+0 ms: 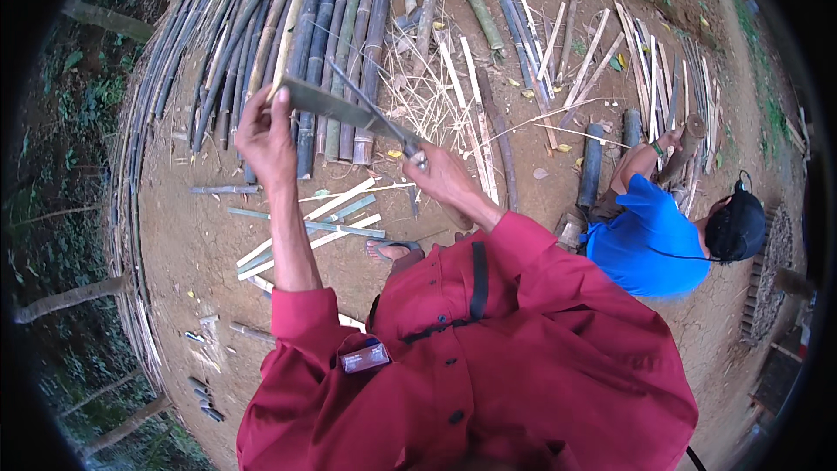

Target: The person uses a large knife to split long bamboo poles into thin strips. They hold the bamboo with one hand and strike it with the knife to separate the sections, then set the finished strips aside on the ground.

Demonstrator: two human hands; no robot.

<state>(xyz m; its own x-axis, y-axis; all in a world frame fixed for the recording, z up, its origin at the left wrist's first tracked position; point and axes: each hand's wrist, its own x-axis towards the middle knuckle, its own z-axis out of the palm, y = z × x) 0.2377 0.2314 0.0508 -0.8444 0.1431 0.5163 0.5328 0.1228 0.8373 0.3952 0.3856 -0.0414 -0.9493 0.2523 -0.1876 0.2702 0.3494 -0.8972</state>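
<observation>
My left hand (268, 135) is closed around the far-left end of a flat green bamboo strip (327, 105), held up in front of me. My right hand (446, 176) grips a long-bladed knife (370, 105), whose wooden handle end (456, 216) shows below the fist. The blade slants up and to the left, crossing the strip near its right end. Whether the edge touches or cuts into the strip, I cannot tell. Below my hands, split bamboo strips (336, 225) lie crossed on the ground beside my sandalled foot (392, 249).
Long bamboo poles (261, 44) lie side by side at the far left. Thin shavings (427, 105) and pale slats (478, 113) are scattered ahead. At the right, a person in a blue shirt (645, 235) holds a thick wooden piece (684, 148) near a dark bamboo section (591, 170).
</observation>
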